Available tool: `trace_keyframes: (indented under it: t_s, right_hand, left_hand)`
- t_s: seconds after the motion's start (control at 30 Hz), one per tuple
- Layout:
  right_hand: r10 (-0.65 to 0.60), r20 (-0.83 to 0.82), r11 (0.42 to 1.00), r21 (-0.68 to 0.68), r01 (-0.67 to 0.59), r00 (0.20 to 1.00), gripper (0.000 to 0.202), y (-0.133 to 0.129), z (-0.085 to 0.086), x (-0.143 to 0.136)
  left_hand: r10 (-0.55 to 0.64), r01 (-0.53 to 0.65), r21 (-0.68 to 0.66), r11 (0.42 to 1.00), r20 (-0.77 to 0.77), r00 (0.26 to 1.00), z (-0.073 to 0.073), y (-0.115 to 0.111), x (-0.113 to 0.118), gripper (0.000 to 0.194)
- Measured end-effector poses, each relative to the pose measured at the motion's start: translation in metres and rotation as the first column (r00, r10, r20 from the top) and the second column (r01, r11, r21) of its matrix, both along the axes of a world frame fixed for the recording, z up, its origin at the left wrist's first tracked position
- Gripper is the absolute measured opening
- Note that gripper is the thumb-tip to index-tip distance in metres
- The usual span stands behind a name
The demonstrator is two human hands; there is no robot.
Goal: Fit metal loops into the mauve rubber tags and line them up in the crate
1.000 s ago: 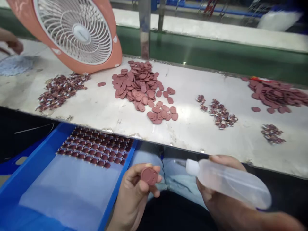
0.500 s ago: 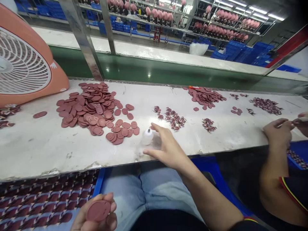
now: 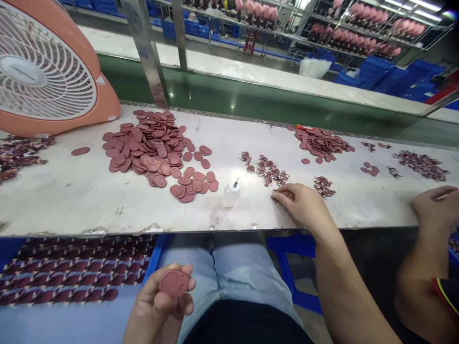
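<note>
My left hand (image 3: 163, 301) holds a dark red oval disc (image 3: 174, 284) with small holes between thumb and fingers, above my lap. My right hand (image 3: 303, 205) rests at the bench, its thumb and fingertips pinched on a small dark piece (image 3: 275, 197) that is mostly hidden. Just beyond it lies a loose cluster of small maroon-and-white pieces (image 3: 268, 169). To the left of the right hand, a clear squeeze bottle (image 3: 230, 195) with a thin dark tip stands upright. Farther left is a large heap of matching oval discs (image 3: 143, 148).
An orange fan (image 3: 103, 100) stands at the left. Below the bench edge, a blue tray (image 3: 125, 306) holds rows of maroon pieces. Another disc heap (image 3: 321, 143) lies back right. A co-worker's hand (image 3: 435, 205) is at the far right.
My right hand has left the bottle's side and moved right, closing its fingertips at the bench. The bottle stands upright. My left hand still holds the disc, now slightly higher in view.
</note>
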State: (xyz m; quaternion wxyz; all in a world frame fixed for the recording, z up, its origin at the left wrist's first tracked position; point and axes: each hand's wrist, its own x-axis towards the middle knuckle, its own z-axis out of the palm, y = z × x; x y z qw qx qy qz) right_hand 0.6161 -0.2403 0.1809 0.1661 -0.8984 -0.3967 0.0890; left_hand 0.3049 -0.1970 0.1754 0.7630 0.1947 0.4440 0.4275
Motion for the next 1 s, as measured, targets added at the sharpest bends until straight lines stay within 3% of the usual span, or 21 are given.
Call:
trace_keyframes:
  t_s: [0.17, 0.23, 0.33, 0.47, 0.6, 0.67, 0.77, 0.87, 1.0]
  right_hand:
    - [0.037, -0.048, 0.985, 0.167, -0.029, 0.998, 0.017, -0.02, -0.005, -0.009]
    - [0.053, -0.144, 0.965, 0.263, -0.013, 0.988, 0.023, -0.025, -0.005, -0.016]
    - [0.175, -0.359, 0.925, 0.379, -0.028, 0.917, 0.03, -0.027, 0.001, -0.038]
    - [0.372, -0.563, 0.876, 0.477, -0.078, 0.738, 0.028, -0.022, 0.017, -0.082]
    - [0.552, -0.742, 0.826, 0.549, -0.129, 0.38, 0.01, -0.013, 0.032, -0.119]
    - [0.576, -0.764, 0.817, 0.541, -0.2, 0.291, 0.01, -0.01, 0.037, -0.13]
    - [0.614, -0.705, 0.788, 0.518, -0.334, 0.356, 0.02, -0.007, 0.042, -0.138]
    - [0.709, -0.551, 0.705, 0.53, -0.471, 0.441, 0.027, -0.004, 0.046, -0.141]
    - [0.763, -0.481, 0.645, 0.525, -0.555, 0.431, 0.019, 0.003, 0.051, -0.145]
  left_hand:
    - [-0.035, 0.037, -0.103, 0.994, 0.024, 0.999, 0.003, -0.001, 0.001, 0.04]
    - [-0.063, 0.069, -0.157, 0.985, 0.043, 0.997, 0.006, -0.001, 0.001, 0.039]
    - [-0.129, 0.149, -0.192, 0.97, 0.114, 0.985, 0.008, -0.003, 0.0, 0.036]
    - [-0.236, 0.288, -0.202, 0.936, 0.248, 0.94, 0.001, -0.005, -0.004, 0.037]
    - [-0.285, 0.352, -0.2, 0.914, 0.298, 0.911, -0.003, -0.008, -0.01, 0.038]
    - [-0.308, 0.373, -0.18, 0.91, 0.31, 0.9, -0.002, -0.01, -0.012, 0.036]
    - [-0.359, 0.41, -0.102, 0.906, 0.324, 0.875, -0.001, -0.012, -0.016, 0.033]
    - [-0.379, 0.425, -0.078, 0.902, 0.329, 0.865, -0.001, -0.014, -0.019, 0.033]
    - [-0.367, 0.416, -0.078, 0.906, 0.343, 0.865, -0.002, -0.015, -0.022, 0.029]
